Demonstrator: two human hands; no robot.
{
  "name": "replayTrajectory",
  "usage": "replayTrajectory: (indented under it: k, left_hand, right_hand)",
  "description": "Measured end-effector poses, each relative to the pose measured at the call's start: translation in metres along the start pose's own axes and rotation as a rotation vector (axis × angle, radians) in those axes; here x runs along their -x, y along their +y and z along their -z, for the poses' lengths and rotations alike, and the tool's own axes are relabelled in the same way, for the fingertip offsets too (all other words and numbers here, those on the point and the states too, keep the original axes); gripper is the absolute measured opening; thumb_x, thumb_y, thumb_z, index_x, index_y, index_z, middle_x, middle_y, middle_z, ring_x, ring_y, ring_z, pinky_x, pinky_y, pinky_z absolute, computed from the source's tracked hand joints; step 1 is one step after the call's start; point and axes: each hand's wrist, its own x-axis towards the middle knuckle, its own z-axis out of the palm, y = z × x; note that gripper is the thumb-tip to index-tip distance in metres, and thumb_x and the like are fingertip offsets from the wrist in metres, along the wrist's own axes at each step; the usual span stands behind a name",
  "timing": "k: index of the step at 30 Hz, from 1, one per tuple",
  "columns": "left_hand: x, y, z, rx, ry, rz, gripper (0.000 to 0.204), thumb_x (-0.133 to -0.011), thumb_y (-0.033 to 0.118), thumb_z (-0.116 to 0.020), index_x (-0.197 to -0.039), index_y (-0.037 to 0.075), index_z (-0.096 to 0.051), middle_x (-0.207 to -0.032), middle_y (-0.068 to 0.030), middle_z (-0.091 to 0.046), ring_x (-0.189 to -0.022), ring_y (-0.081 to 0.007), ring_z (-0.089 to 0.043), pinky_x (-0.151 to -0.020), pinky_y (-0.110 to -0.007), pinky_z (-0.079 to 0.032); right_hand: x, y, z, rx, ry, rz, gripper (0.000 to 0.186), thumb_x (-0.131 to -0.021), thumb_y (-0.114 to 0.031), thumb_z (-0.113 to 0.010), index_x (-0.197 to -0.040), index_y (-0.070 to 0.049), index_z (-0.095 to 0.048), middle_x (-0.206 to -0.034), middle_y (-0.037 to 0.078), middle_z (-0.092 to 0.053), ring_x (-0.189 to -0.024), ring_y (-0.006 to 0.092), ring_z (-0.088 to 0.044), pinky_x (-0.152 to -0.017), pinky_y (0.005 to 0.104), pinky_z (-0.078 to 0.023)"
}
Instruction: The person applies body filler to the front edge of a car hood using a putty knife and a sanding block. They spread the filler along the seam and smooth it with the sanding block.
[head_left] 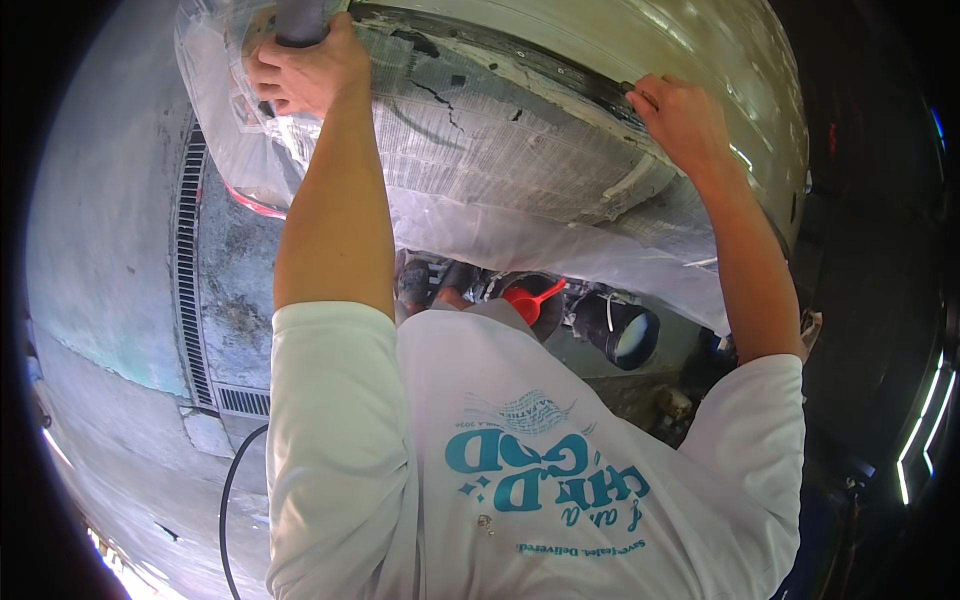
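A pale painted car body panel [720, 40] fills the top, bordered by a black trim strip [540, 72]. Below the strip lie newspaper masking [510, 150] and clear plastic sheeting [500, 240]. My left hand [312, 78] is closed at a dark grey object [300, 18], cut off by the upper edge, at the sheeting's upper left; exactly what its fingers hold is unclear. My right hand [672, 112] has its fingers curled at the right end of the black strip, by a small dark item I cannot make out.
Below the sheeting are a red dipper [525, 305], a black bucket with pale contents [630, 340] and my feet, partly hidden by my shirt. A floor drain grate [195, 260] runs down the left, with a black hose [232, 500] near the lower left.
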Motion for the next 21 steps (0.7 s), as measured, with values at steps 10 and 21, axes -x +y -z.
replayTrajectory:
  k: [10, 21]
  left_hand:
    - [0.007, 0.009, 0.011, 0.071, -0.021, -0.044, 0.074, -0.062, 0.043, -0.086, -0.124, 0.013, -0.058, -0.148, -0.0124, -0.042, -0.137, -0.0395, -0.036, -0.107, -0.061, -0.034]
    - [0.008, 0.001, 0.015, 0.007, 0.051, -0.139, 0.067, -0.067, 0.043, -0.085, -0.123, 0.016, -0.063, -0.147, -0.011, -0.043, -0.144, -0.0397, -0.029, -0.107, -0.065, -0.03]
  right_hand:
    - [-0.081, 0.037, 0.023, -0.231, -0.354, 0.054, 0.026, -0.088, -0.025, -0.08, -0.087, -0.001, -0.072, -0.079, 0.016, -0.071, -0.075, 0.0339, -0.069, -0.071, 0.046, -0.054]
    - [-0.024, -0.006, -0.001, -0.054, 0.019, -0.053, 0.022, -0.087, -0.022, -0.08, -0.089, -0.003, -0.07, -0.083, 0.019, -0.072, -0.078, 0.0397, -0.069, -0.073, 0.0488, -0.055]
